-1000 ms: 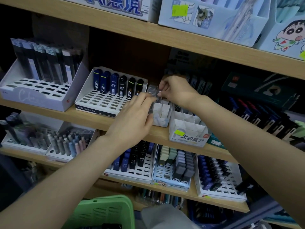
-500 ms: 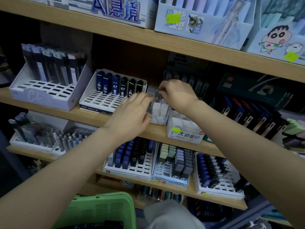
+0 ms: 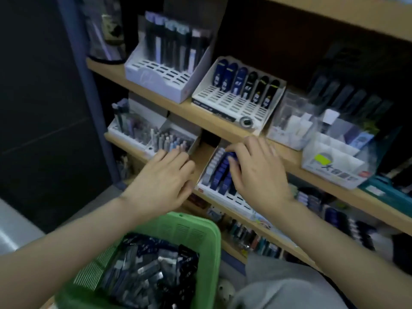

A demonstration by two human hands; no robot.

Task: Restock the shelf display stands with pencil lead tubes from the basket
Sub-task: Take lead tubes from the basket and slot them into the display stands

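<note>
A small tape roll lies near centre toward 2 o'clock. A clear plastic bag stands at 11 o'clock beside a blue upright post, with a dark wall panel at 9 o'clock. Grey trousers fill 5 o'clock; a teal carton sits at 3 o'clock

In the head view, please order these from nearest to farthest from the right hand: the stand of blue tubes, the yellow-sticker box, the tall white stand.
1. Stand of blue tubes: directly under the right hand, which touches it.
2. Yellow-sticker box: higher, to the right.
3. Tall white stand: highest, far left.
</note>
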